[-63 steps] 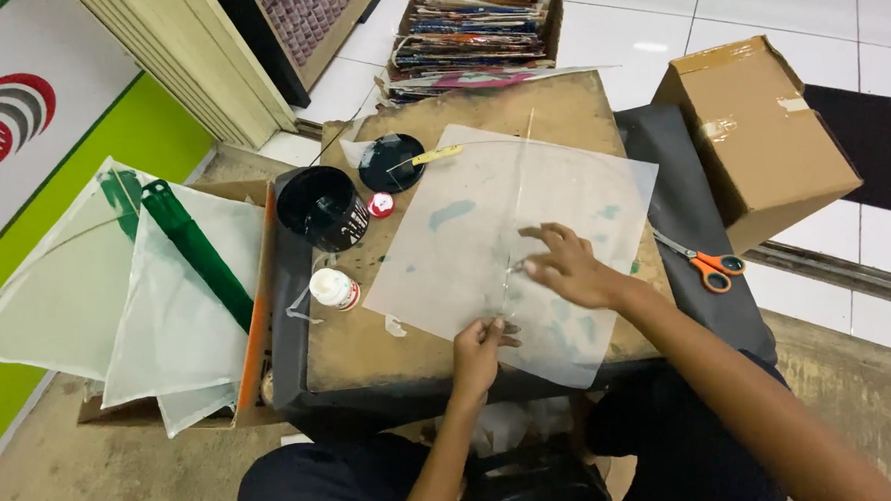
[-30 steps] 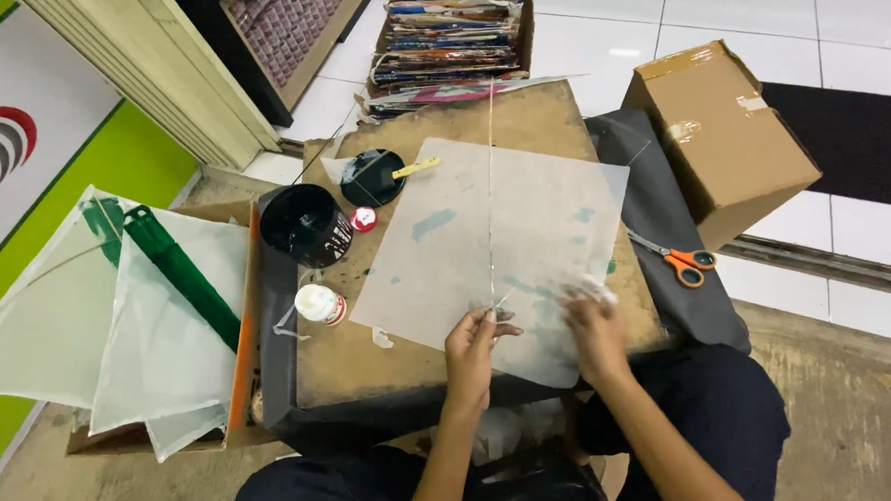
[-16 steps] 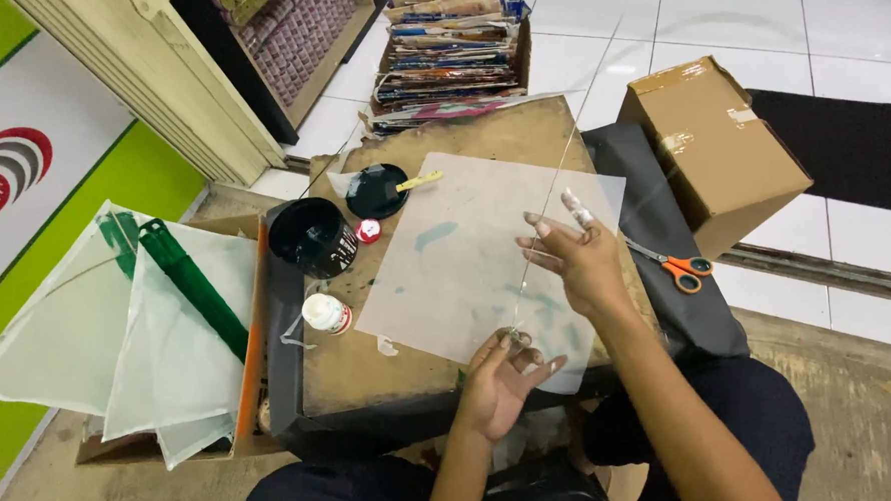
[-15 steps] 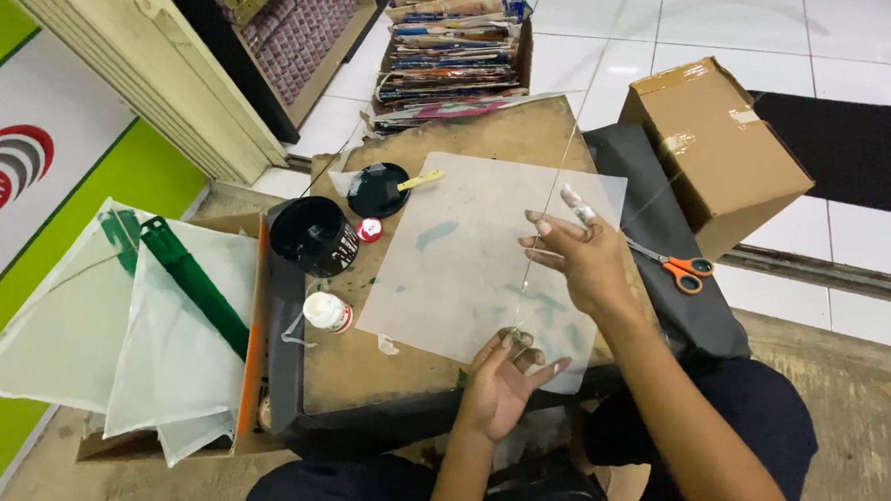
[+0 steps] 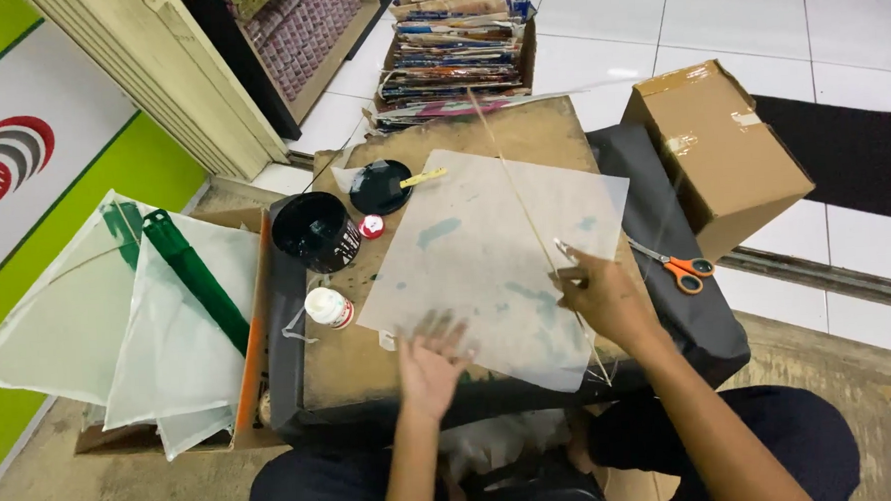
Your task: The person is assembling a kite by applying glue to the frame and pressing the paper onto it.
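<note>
On the worn board point(image 5: 370, 359) a translucent paper sheet point(image 5: 486, 249) lies flat. A thin stick point(image 5: 524, 202) lies across it, not visibly fixed, pinched by the right hand point(image 5: 600, 294); the left hand point(image 5: 432, 361), fingers spread, presses the near edge. Finished kites point(image 5: 98, 316) lie stacked at the left.

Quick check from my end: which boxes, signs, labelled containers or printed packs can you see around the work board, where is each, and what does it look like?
Cardboard box: right of the board, brown, taped, tilted.
Wall sign: far left, white panel on green, red and grey arcs.
Small bottle: board's left edge, white, lying down, red-marked label.
Stack of printed packs: beyond the board, multicoloured, in a low carton.
No screens.
</note>
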